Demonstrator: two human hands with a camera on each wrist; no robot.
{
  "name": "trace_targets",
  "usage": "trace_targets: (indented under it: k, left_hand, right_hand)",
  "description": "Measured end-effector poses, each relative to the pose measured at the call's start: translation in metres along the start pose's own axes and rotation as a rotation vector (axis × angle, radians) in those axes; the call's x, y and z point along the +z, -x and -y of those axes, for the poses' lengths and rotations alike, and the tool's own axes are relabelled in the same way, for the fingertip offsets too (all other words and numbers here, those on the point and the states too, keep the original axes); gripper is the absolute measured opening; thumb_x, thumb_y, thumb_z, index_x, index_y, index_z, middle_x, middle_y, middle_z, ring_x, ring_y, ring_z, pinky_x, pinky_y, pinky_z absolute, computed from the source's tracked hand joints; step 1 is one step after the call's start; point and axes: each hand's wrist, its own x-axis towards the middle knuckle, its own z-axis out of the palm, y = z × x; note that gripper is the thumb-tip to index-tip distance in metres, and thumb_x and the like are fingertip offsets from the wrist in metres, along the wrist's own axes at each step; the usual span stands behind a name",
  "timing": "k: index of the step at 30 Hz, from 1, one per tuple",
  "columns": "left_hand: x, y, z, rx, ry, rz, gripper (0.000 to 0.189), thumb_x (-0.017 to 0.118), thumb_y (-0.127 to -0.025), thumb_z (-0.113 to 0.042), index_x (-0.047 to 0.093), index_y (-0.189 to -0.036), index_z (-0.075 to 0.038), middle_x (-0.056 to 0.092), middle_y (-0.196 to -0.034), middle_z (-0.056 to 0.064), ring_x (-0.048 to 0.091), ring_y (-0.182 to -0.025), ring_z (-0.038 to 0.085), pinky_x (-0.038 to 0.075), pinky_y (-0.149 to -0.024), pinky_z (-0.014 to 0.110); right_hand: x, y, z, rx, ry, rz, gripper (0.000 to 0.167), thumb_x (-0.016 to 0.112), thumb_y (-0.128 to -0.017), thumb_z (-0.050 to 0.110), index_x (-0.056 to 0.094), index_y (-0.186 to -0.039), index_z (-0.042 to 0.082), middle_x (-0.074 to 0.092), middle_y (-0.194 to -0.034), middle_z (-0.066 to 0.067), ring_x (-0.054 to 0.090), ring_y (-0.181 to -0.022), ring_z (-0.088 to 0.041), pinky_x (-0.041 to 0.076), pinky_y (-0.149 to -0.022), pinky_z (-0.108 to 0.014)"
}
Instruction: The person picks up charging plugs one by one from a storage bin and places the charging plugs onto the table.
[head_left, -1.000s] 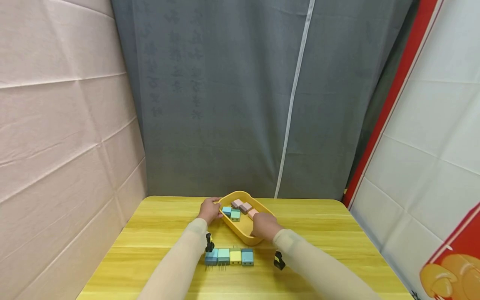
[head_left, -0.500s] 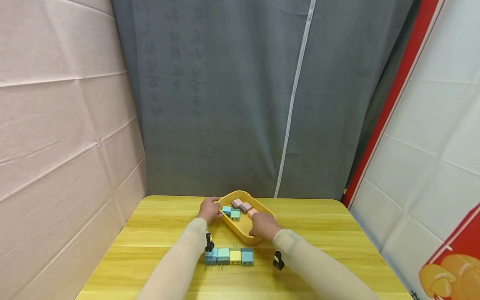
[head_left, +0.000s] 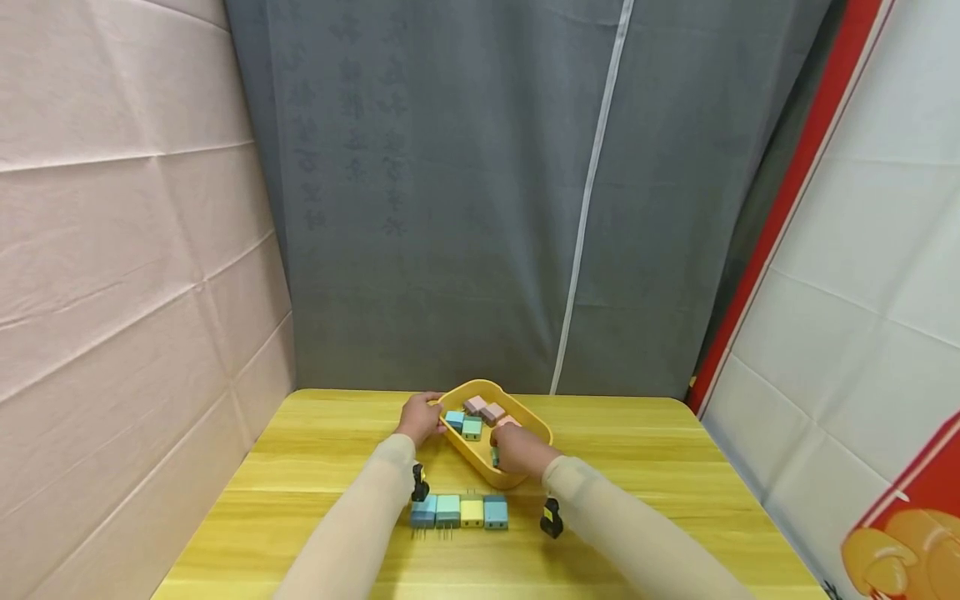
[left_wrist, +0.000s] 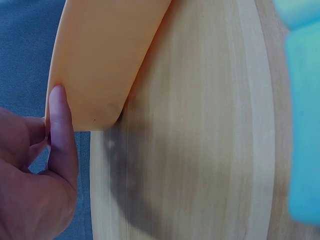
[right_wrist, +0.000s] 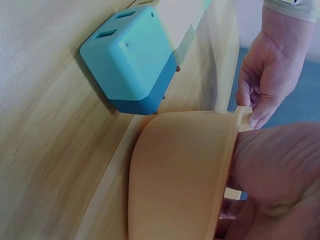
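My left hand [head_left: 420, 418] pinches the far left rim of the yellow tray [head_left: 468, 457], thumb on its outer wall in the left wrist view. My right hand [head_left: 525, 451] reaches over the right rim into the tray, fingers curled. At its fingertips is a small green block [head_left: 495, 457], mostly covered by the hand. A blue block [head_left: 454, 420], a green block [head_left: 472, 428] and several pink blocks [head_left: 492, 412] lie farther up in the tray. In the right wrist view the tray wall hides most of the right fingers.
In front of the tray stands a row of blue, teal and yellow two-tone blocks [head_left: 472, 512], with thin pins sticking out. The teal-and-blue end block [right_wrist: 131, 57] shows two slots. The wooden table [head_left: 637, 467] meets a grey curtain [head_left: 450, 208] behind.
My right hand has shifted slightly left and up within the tray, and more of the small green block shows at its fingertips. The left hand keeps its hold on the rim.
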Motion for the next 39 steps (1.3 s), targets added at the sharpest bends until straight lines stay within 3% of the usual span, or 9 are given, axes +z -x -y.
trace_targets:
  k: [8,10,15,19,26,34,39]
  left_hand:
    - [0.000,0.001,-0.002,0.011,-0.001,0.009,0.041,0.059,-0.114,-0.008,0.062,-0.154,0.000,0.068,-0.112,0.023,0.068,-0.071,0.019,0.070,-0.075,0.039]
    - [-0.001,0.001,-0.002,0.006,0.001,0.009,0.041,0.060,-0.114,-0.008,0.063,-0.154,-0.002,0.068,-0.112,0.023,0.068,-0.071,0.019,0.070,-0.074,0.038]
    - [-0.002,0.000,0.000,-0.004,0.003,0.005,0.042,0.061,-0.114,-0.009,0.063,-0.155,-0.002,0.068,-0.122,0.026,0.069,-0.070,0.019,0.070,-0.074,0.038]
    - [-0.002,-0.001,0.002,-0.006,0.008,0.011,0.043,0.060,-0.114,-0.009,0.061,-0.156,-0.002,0.067,-0.127,0.027,0.070,-0.070,0.018,0.070,-0.074,0.039]
    - [-0.002,-0.001,0.001,-0.007,0.008,0.011,0.041,0.059,-0.114,-0.009,0.063,-0.155,-0.002,0.067,-0.125,0.027,0.070,-0.069,0.019,0.069,-0.071,0.036]
    - [-0.001,-0.002,0.002,-0.003,0.001,0.017,0.042,0.060,-0.114,-0.010,0.062,-0.155,-0.002,0.068,-0.122,0.025,0.070,-0.069,0.018,0.069,-0.070,0.035]
    - [0.000,-0.003,0.003,0.001,0.003,0.014,0.041,0.060,-0.114,-0.009,0.063,-0.155,-0.002,0.068,-0.121,0.025,0.070,-0.069,0.019,0.069,-0.070,0.036]
  right_hand:
    - [-0.021,0.022,0.018,-0.013,-0.105,-0.010,0.034,0.071,-0.088,-0.005,0.074,-0.122,-0.003,0.066,-0.096,-0.008,0.055,-0.079,-0.021,0.047,-0.070,-0.033]
    - [-0.030,0.027,0.029,0.017,-0.136,0.011,0.034,0.072,-0.087,-0.009,0.074,-0.120,-0.004,0.065,-0.093,-0.008,0.055,-0.076,-0.022,0.047,-0.068,-0.033]
    - [-0.021,0.025,0.026,0.003,-0.143,-0.010,0.031,0.071,-0.086,-0.007,0.075,-0.116,-0.001,0.065,-0.092,-0.006,0.053,-0.074,-0.021,0.045,-0.063,-0.033]
    - [-0.022,0.025,0.029,0.046,-0.165,0.000,0.029,0.075,-0.089,-0.007,0.075,-0.118,-0.002,0.064,-0.094,-0.006,0.055,-0.077,-0.022,0.046,-0.065,-0.033]
    - [-0.025,0.026,0.031,0.076,-0.188,0.013,0.032,0.073,-0.091,-0.008,0.075,-0.122,-0.001,0.065,-0.097,-0.005,0.056,-0.080,-0.021,0.045,-0.067,-0.032]
    - [-0.027,0.029,0.033,0.057,-0.172,0.012,0.032,0.074,-0.091,-0.008,0.076,-0.122,-0.002,0.066,-0.097,-0.004,0.054,-0.079,-0.020,0.042,-0.066,-0.030]
    - [-0.026,0.028,0.033,0.073,-0.161,0.014,0.031,0.074,-0.090,-0.008,0.077,-0.120,-0.001,0.067,-0.098,-0.005,0.056,-0.081,-0.021,0.046,-0.070,-0.033]
